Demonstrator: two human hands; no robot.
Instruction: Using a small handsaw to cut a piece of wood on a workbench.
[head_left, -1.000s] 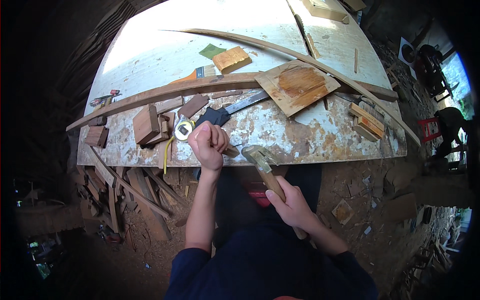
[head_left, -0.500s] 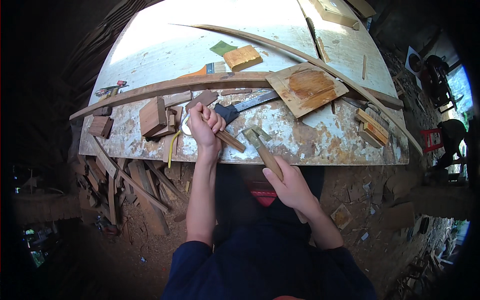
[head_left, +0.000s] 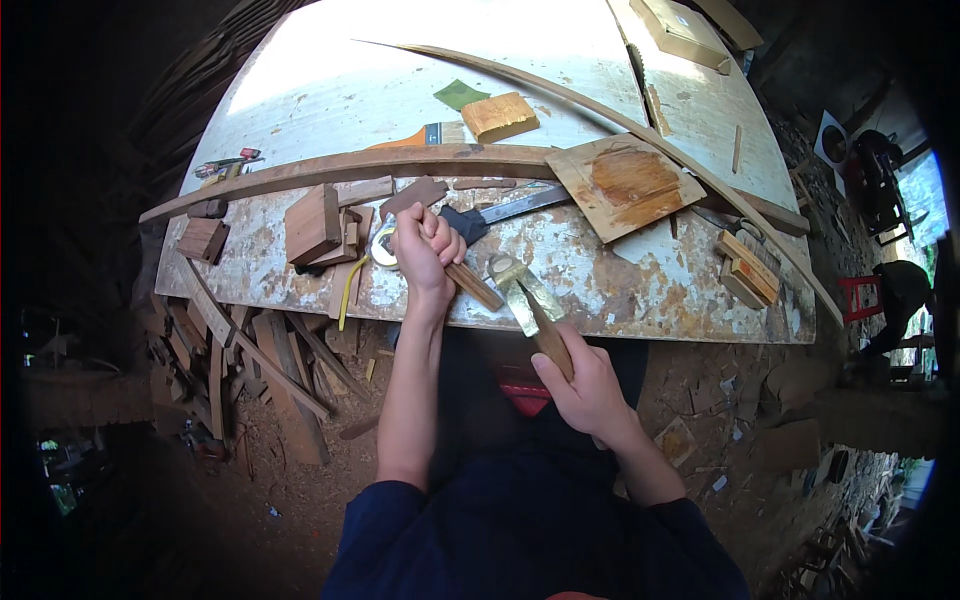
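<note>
My left hand (head_left: 430, 250) is closed in a fist around a short brown wooden stick (head_left: 476, 287), whose end sticks out toward the right. Wrapped round a wooden handle, my right hand (head_left: 585, 385) holds a small adze-like tool (head_left: 541, 312) with a wide flat metal blade. Its head is just right of the stick's end, over the near edge of the worktable (head_left: 640, 315). Beside my left fist lie a tape measure (head_left: 384, 247) with yellow tape and a handsaw (head_left: 520, 207) with a dark handle.
A long wooden rail (head_left: 340, 170) crosses the worktable, and a thin strip (head_left: 590, 105) slants over it. A stained square board (head_left: 625, 185), wood blocks (head_left: 313, 223), a paintbrush (head_left: 430, 135) and a scrub brush (head_left: 750, 260) lie around. Offcuts (head_left: 285, 380) pile on the floor at left.
The tool in my right hand has turned, so its flat blade face shows. My left hand and the stick have shifted slightly right in the picture, as has the far part of the worktable.
</note>
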